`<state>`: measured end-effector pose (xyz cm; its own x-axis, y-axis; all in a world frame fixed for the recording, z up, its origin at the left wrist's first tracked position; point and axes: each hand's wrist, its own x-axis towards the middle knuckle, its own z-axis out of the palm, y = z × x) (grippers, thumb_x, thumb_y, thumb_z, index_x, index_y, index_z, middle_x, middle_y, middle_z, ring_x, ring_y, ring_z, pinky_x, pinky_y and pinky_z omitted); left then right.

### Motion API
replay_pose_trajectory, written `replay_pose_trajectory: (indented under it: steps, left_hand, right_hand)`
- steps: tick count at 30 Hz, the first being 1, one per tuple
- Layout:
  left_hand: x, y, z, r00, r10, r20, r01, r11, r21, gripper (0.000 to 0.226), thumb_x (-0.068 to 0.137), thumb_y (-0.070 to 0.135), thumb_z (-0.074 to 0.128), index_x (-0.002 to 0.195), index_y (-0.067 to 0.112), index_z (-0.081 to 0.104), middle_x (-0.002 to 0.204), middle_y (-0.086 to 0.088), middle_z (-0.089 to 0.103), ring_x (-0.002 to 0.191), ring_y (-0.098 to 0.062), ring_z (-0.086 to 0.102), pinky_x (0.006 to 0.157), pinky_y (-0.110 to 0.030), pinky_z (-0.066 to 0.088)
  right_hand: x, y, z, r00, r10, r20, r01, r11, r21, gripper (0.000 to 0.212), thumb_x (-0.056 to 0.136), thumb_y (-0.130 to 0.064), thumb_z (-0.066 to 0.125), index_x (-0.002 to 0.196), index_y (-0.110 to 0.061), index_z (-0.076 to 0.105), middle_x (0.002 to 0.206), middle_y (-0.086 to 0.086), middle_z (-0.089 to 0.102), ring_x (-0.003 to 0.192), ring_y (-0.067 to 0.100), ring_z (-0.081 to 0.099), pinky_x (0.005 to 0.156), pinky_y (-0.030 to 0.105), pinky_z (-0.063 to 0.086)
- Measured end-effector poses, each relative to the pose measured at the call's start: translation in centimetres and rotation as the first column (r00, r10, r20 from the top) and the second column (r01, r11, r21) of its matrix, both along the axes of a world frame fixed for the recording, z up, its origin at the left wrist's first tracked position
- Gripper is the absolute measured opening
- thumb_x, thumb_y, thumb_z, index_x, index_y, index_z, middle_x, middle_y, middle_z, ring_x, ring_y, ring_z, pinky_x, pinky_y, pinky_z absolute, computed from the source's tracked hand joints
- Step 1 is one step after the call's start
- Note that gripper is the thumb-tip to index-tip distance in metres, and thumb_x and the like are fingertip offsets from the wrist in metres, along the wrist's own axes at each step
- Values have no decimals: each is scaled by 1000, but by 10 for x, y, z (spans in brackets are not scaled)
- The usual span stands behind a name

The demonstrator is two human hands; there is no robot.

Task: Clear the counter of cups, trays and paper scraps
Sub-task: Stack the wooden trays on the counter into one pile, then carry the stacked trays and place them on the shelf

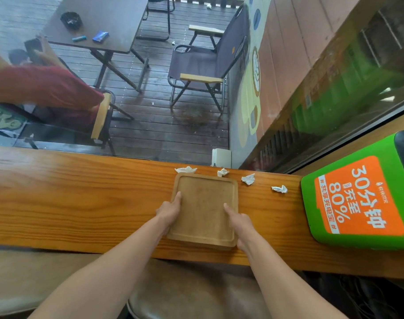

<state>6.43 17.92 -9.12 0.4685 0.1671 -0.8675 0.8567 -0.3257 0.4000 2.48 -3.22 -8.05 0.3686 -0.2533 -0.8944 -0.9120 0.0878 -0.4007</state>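
Here, both thumbs (178, 196) press flat on the wooden tray (205, 203), the other fingers hidden under its sides. The left hand (169, 212) grips its left rim and the right hand (240, 223) its right. It lies on the counter (81, 192), with crumpled paper scraps (248, 179) just beyond and a green box (357, 236) to the right.

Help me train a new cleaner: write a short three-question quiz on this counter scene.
1. True or false: a cup stands on the wooden tray.
2. How many crumpled paper scraps lie on the counter? A) two B) four C) six
3. Fill in: the left hand and right hand grip the tray by its opposite ____.

Key: 1 false; 2 B; 3 sides.
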Motion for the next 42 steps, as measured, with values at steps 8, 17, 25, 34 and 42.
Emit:
replay_pose_trajectory:
  steps: [8,17,25,34,42]
  left_hand:
    - [-20,4,16,996,-30,89,40,993,-113,73,93,65,39,123,2,59,115,-13,66,107,-31,62,101,-48,48]
    - [-8,-25,76,961,-163,221,209,958,-199,78,90,71,37,130,5,53,120,-10,64,109,-29,61,101,-49,47]
    - [-14,-95,143,899,-202,389,295,936,-194,75,90,70,39,136,11,46,115,-6,61,103,-27,61,96,-46,49]
    - [-118,-193,189,745,-387,543,535,833,-140,66,95,60,41,133,9,54,127,-14,61,111,-31,59,104,-46,44]
    - [-253,-283,193,665,-517,539,664,739,-109,70,92,64,44,121,3,65,118,-15,67,103,-31,63,94,-38,48]
  right_hand:
    - [-32,9,11,996,51,71,-48,998,-43,71,82,-64,61,124,-7,52,106,6,63,101,27,57,89,40,46]
    - [-44,-17,76,967,-56,247,94,985,-143,73,79,-59,69,124,-5,50,119,13,63,108,31,60,97,48,49]
    - [-81,-70,140,890,-127,438,241,946,-217,71,83,-52,70,127,1,55,123,14,64,113,31,59,100,41,47]
    - [-225,-146,171,774,-314,550,460,876,-147,62,78,-56,73,111,-6,58,108,11,68,101,29,66,92,44,53]
    - [-392,-204,183,708,-462,533,619,770,-154,57,79,-64,67,105,-17,48,99,2,61,87,21,62,67,34,52]
